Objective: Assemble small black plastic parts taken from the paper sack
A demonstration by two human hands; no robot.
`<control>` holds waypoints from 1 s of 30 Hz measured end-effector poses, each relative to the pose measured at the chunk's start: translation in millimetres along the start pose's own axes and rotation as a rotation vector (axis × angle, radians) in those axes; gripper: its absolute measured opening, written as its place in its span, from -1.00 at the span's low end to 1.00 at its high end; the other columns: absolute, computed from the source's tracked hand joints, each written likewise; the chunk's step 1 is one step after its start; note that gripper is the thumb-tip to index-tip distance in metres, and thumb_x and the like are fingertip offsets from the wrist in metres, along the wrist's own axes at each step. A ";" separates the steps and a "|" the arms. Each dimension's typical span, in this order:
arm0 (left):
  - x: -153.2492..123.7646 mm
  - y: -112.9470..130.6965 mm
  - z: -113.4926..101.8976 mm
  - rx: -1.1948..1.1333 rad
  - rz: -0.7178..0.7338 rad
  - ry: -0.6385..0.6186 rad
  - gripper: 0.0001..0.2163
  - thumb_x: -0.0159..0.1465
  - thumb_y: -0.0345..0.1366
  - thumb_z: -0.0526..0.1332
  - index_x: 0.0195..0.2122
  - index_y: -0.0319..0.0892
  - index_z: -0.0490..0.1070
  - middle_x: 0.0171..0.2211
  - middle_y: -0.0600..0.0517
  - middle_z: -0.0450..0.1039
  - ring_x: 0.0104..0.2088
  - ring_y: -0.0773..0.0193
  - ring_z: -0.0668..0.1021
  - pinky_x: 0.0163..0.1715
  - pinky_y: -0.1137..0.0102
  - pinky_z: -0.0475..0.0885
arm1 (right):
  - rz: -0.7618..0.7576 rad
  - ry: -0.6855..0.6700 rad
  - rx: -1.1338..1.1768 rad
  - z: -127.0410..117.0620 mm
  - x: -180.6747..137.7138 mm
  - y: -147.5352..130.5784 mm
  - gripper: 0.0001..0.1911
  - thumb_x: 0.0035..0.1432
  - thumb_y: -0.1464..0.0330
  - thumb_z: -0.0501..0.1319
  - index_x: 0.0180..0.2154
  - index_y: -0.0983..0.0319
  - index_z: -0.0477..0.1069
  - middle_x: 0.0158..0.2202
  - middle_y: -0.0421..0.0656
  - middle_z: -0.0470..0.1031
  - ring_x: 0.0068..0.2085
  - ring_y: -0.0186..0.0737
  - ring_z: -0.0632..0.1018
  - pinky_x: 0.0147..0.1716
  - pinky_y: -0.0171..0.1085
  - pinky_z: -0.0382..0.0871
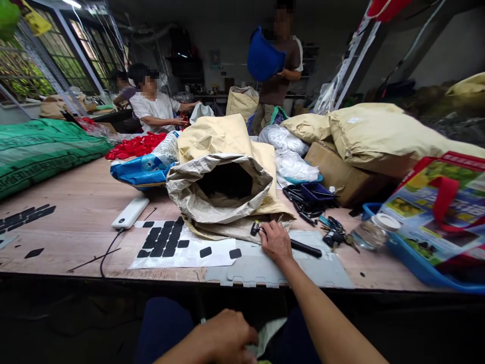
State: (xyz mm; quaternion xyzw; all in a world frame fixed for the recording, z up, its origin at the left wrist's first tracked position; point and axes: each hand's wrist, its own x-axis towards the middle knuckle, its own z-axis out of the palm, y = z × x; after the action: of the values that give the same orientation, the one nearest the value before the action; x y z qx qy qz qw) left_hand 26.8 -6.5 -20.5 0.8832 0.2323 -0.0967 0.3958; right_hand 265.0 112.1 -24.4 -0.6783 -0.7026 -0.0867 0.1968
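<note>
My right hand [276, 241] lies on the table with its fingers curled round a small hammer [305, 247]. The hammer's metal head points left and its black handle sticks out to the right, over a grey sheet [318, 268]. Low over my lap is my left hand [227, 331], somewhat blurred, its fingers bent closed. A pale, thin, sheet-like piece [270, 334] shows beside those fingers; what they hold is partly hidden. Just beyond my right hand, a big beige sack [220, 134] lies with its mouth facing me. Black rounded pads [162, 237] sit in rows on white paper [223, 250].
A white power bank [131, 212] with a cable is at left. Keys [335, 230], a clear jar [373, 232] and a blue basin [417, 265] stand right. Red pieces [138, 145] and a green sack [45, 151] lie left. Beyond, one person holds a blue tub [265, 55]; others sit.
</note>
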 end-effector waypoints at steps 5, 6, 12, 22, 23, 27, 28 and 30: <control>7.6 -11.0 -157.2 -0.436 -0.077 0.293 -0.50 0.30 0.12 0.20 0.01 -0.19 0.59 -0.35 -0.05 0.64 -0.37 0.14 0.62 -0.34 0.34 0.47 | -0.006 -0.002 0.001 1.0 0.3 1.0 -0.82 0.32 0.28 0.15 -0.11 0.15 0.47 -0.17 -0.09 0.41 -0.10 -0.08 0.34 -0.11 -0.17 0.13; 16.3 -23.3 -185.8 -0.390 -0.129 0.498 -0.51 0.33 0.08 0.18 0.02 -0.23 0.58 -0.32 -0.08 0.64 -0.35 0.15 0.61 -0.32 0.34 0.47 | -0.007 -0.003 0.001 0.9 0.5 1.2 -0.82 0.32 0.28 0.15 -0.11 0.15 0.47 -0.17 -0.09 0.41 -0.11 -0.08 0.34 -0.11 -0.17 0.13; 62.7 -104.3 -297.7 0.077 -0.784 1.108 -0.64 0.36 -0.10 0.15 -0.06 -0.26 0.59 -0.15 -0.22 0.63 -0.09 -0.02 0.63 -0.11 0.27 0.45 | -0.003 -0.007 0.015 -1.0 0.6 1.8 -0.84 0.31 0.29 0.16 -0.13 0.15 0.46 -0.17 -0.10 0.41 -0.10 -0.09 0.34 -0.10 -0.18 0.14; 70.7 -136.6 -316.2 0.148 -1.027 1.061 -0.65 0.29 -0.21 0.23 -0.03 -0.39 0.52 -0.02 -0.41 0.54 0.03 -0.29 0.56 -0.05 0.07 0.43 | 0.009 -0.028 0.022 -2.1 0.8 1.1 -0.84 0.30 0.28 0.17 -0.12 0.14 0.46 -0.16 -0.10 0.41 -0.10 -0.09 0.34 -0.10 -0.19 0.14; 67.9 -131.9 -311.7 0.148 -1.008 1.082 -0.65 0.32 -0.19 0.20 -0.03 -0.37 0.52 -0.04 -0.40 0.55 0.02 -0.25 0.57 -0.07 0.11 0.44 | 0.008 -0.027 0.022 -2.0 0.8 1.0 -0.84 0.30 0.28 0.17 -0.13 0.14 0.46 -0.16 -0.10 0.41 -0.10 -0.09 0.34 -0.11 -0.19 0.14; 50.1 -94.8 -261.9 0.135 -0.673 1.262 -0.66 0.39 -0.09 0.14 0.04 -0.20 0.46 -0.15 -0.14 0.59 -0.13 0.06 0.61 -0.14 0.30 0.43 | 0.006 -0.022 0.026 -2.1 0.4 0.4 -0.84 0.30 0.28 0.16 -0.13 0.14 0.46 -0.17 -0.09 0.41 -0.10 -0.09 0.34 -0.11 -0.19 0.14; 45.5 -83.7 -241.8 0.130 -0.530 1.263 -0.68 0.39 -0.09 0.16 0.04 -0.15 0.46 -0.17 -0.08 0.59 -0.17 0.13 0.60 -0.16 0.34 0.42 | 0.006 -0.022 0.025 -2.2 0.4 0.2 -0.84 0.30 0.28 0.16 -0.13 0.14 0.46 -0.17 -0.09 0.40 -0.10 -0.09 0.34 -0.11 -0.19 0.14; 38.4 -65.6 -198.3 0.115 -0.274 1.166 -0.74 0.36 -0.11 0.21 -0.02 -0.11 0.48 -0.18 -0.01 0.58 -0.19 0.20 0.58 -0.17 0.38 0.41 | 0.007 -0.022 0.017 -2.1 0.4 -0.2 -0.84 0.31 0.27 0.16 -0.14 0.15 0.46 -0.17 -0.09 0.41 -0.10 -0.09 0.33 -0.10 -0.18 0.14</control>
State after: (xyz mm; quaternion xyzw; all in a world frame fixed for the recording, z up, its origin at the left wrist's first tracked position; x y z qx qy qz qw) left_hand 25.9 191.8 55.5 0.7725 0.5173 0.3410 0.1389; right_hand 265.1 111.6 -22.3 -0.6799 -0.7031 -0.0724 0.1953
